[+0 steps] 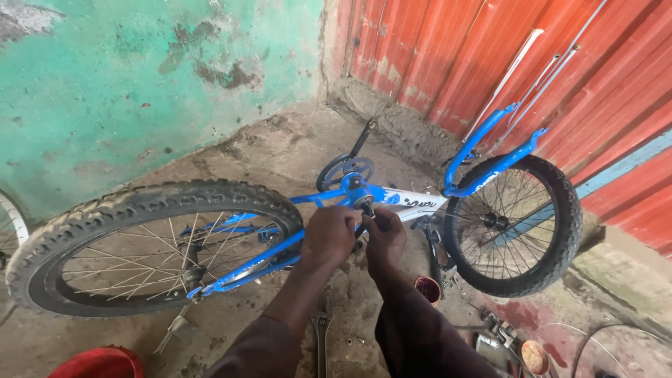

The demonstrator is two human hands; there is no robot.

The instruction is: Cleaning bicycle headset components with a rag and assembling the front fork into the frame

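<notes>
Blue bicycle (392, 199) lies on its side across the middle of the frame, on a rough concrete floor (280, 147). Long axis runs left to right: one knobby black tire (140, 203) with thin wire spokes fills the lower left, the other wheel (518, 224) sits at right, under the blue fork (490, 164). Frame tubes are glossy blue metal with a white panel near the fork end.

Behind it, a flaking green plaster wall (105, 84) at upper left and ribbed red sheet metal (560, 63) at upper right.

Toothed chainring (346, 168) with black crank arm (362, 136) points up and away, just above centre.

Both hands meet at the crank hub (362, 201), centre frame. Left hand (329, 234) is curled closed over the frame tube just left of the hub. Right hand (385, 238) is closed around a small dark part at the hub; what it is cannot be made out.

Lower frame: a wrench (320, 332) flat on the floor between the forearms, a small red tin (428, 289) just right of the right wrist, a red tub (98, 364) at the bottom left edge.
</notes>
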